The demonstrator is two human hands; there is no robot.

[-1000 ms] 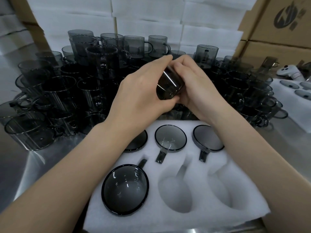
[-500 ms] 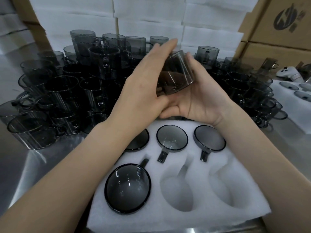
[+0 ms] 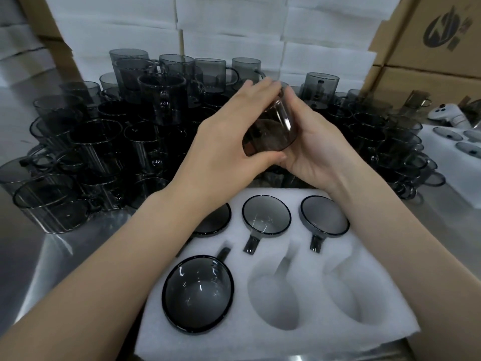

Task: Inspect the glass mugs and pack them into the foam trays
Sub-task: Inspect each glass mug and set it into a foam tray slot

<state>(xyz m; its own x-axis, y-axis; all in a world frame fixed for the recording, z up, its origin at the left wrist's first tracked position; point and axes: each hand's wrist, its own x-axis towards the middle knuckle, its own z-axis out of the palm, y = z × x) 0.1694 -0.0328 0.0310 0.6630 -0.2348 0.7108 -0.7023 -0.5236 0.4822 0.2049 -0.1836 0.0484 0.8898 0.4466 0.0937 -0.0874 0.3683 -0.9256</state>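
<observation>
A smoky grey glass mug (image 3: 270,131) is held up between both hands above the far edge of the white foam tray (image 3: 299,332). My left hand (image 3: 229,149) wraps over its left side, thumb under the base. My right hand (image 3: 315,149) cups it from the right, fingers along its wall. The tray holds several mugs sunk in their pockets: three in the far row, such as the middle one (image 3: 266,215), and one at the near left (image 3: 197,290). Two near pockets (image 3: 276,300) are bare foam.
A dense crowd of loose grey mugs (image 3: 109,152) fills the steel table behind the tray, stacked two high at the back. White foam sheets (image 3: 234,27) and cardboard boxes (image 3: 429,48) stand behind. A second filled tray (image 3: 458,157) and a white controller (image 3: 263,113) lie far right.
The mug has been turned in the hands: held low and sideways a second ago, then lifted and tilted, now rotated with my left fingers over its top.
</observation>
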